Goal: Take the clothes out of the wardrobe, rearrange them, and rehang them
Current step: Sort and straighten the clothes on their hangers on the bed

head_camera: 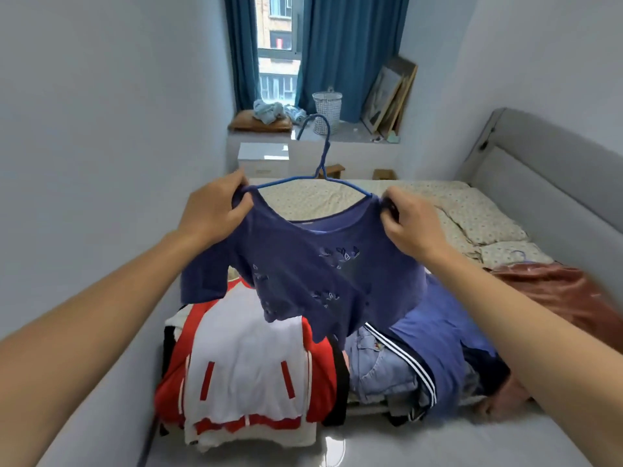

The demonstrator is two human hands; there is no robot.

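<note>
A dark blue top (303,264) with small embroidered motifs hangs on a blue wire hanger (322,156), held up over the bed. My left hand (215,210) pinches the top's left shoulder at the hanger's end. The right shoulder is gripped by my right hand (409,224). The hanger's hook points up and away from me. Below the top lies a pile of clothes: a red and white jacket (249,375), light jeans (381,365) and a blue garment with white stripes (438,345).
A rust-brown garment (553,291) on a hanger lies at the right of the bed (404,193). The grey headboard (539,183) stands at right, a white wall at left. At the back a window ledge holds a white basket (327,111), picture frames (391,96) and crumpled clothes.
</note>
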